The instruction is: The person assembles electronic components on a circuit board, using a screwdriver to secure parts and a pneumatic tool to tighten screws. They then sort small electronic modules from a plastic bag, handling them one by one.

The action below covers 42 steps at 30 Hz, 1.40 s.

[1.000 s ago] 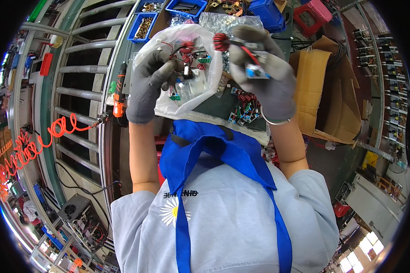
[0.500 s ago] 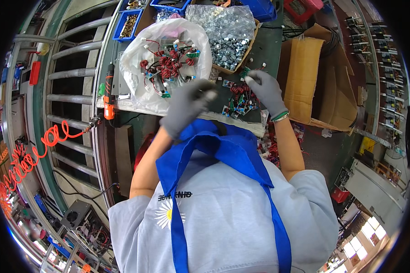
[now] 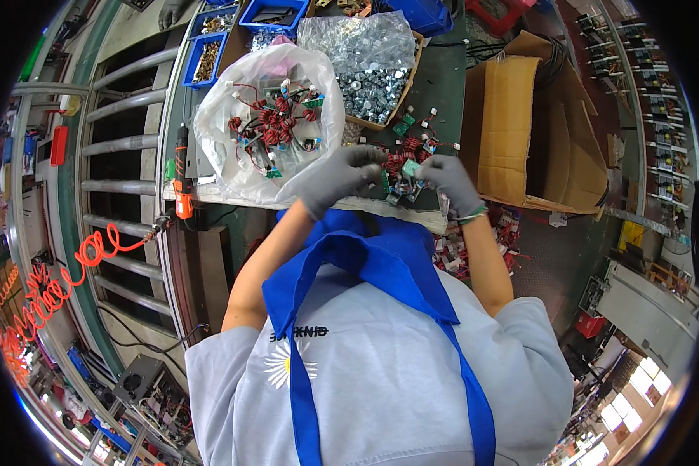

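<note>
My left hand (image 3: 340,180), in a grey glove, hovers between the plastic bag and the heap, its fingers stretched to the right and apart, nothing visible in them. At the right side of the heap, my gloved right hand (image 3: 450,182) has its fingertips pinched at a small green circuit board (image 3: 410,168). The heap (image 3: 396,159) consists of several small boards with red-wound coils and white-plugged wires. To its left a white plastic bag (image 3: 206,128) stands open on the table, with more wired coil boards (image 3: 276,124) inside.
Behind lies a box of small metal parts (image 3: 377,93) under clear plastic. Blue bins (image 3: 206,58) stand at the back left. An orange-black power screwdriver (image 3: 182,175) is at the left edge. An open cardboard box (image 3: 509,128) is at right. Another person's gloved hand (image 3: 171,12) shows at upper left.
My right hand has come down and nearer to me over the heap. My left hand has shifted right and slightly nearer to me, its fingers now toward the boards. The view has shifted slightly.
</note>
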Each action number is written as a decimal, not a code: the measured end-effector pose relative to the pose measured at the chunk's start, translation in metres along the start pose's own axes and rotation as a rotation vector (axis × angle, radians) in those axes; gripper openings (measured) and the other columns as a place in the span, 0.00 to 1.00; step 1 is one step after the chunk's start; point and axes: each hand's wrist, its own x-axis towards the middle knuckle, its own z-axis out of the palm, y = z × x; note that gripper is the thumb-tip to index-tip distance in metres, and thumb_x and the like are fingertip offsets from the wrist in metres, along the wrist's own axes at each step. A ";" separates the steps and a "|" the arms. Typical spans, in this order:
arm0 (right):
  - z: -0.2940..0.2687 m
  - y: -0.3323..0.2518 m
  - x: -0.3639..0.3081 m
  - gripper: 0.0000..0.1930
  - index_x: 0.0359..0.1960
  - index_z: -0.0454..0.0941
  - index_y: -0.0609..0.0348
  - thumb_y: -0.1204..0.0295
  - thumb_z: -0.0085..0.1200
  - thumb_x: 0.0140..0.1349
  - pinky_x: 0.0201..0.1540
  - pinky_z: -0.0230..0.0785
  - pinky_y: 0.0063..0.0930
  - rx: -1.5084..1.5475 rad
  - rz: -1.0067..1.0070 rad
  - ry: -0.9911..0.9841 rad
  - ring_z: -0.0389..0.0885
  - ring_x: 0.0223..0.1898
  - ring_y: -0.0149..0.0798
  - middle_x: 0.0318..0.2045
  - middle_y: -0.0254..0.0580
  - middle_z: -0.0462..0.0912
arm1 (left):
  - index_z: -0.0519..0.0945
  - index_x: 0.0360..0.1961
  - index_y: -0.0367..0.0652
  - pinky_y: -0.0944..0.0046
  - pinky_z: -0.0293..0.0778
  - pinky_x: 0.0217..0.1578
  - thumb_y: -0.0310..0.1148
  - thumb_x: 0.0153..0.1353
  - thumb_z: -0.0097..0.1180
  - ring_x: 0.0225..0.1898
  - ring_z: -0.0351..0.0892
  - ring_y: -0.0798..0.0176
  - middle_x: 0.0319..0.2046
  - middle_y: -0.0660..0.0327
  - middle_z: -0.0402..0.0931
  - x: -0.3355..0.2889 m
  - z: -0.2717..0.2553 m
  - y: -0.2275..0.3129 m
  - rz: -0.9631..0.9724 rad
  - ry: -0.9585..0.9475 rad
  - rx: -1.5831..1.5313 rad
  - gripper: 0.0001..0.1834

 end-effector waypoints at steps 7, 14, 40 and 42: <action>-0.045 -0.056 -0.021 0.15 0.46 0.75 0.64 0.69 0.55 0.59 0.22 0.58 0.19 0.949 -0.224 -0.434 0.66 0.19 0.23 0.26 0.36 0.75 | 0.81 0.51 0.40 0.76 0.63 0.22 0.35 0.66 0.52 0.23 0.70 0.79 0.28 0.66 0.79 -0.021 -0.009 0.007 0.035 -0.116 -0.001 0.16; -0.037 -0.084 -0.026 0.23 0.54 0.72 0.63 0.63 0.54 0.60 0.21 0.55 0.20 1.147 -0.585 -0.708 0.62 0.17 0.25 0.34 0.41 0.73 | 0.83 0.46 0.38 0.75 0.64 0.21 0.33 0.61 0.51 0.20 0.67 0.79 0.25 0.68 0.75 -0.042 -0.016 0.044 0.164 -0.015 -0.102 0.16; 0.160 -0.118 0.033 0.24 0.52 0.76 0.54 0.60 0.62 0.55 0.53 0.72 0.42 -0.613 -0.855 0.070 0.80 0.47 0.51 0.42 0.46 0.81 | 0.79 0.51 0.40 0.65 0.75 0.30 0.35 0.65 0.52 0.31 0.84 0.62 0.34 0.52 0.82 -0.060 -0.127 -0.032 0.189 0.974 0.565 0.16; 0.148 -0.105 0.030 0.22 0.50 0.77 0.54 0.61 0.62 0.55 0.52 0.73 0.41 -0.521 -0.855 0.091 0.81 0.46 0.49 0.42 0.44 0.82 | 0.81 0.48 0.43 0.57 0.77 0.37 0.36 0.62 0.54 0.35 0.85 0.53 0.35 0.49 0.83 -0.060 -0.128 -0.040 0.149 1.044 0.658 0.15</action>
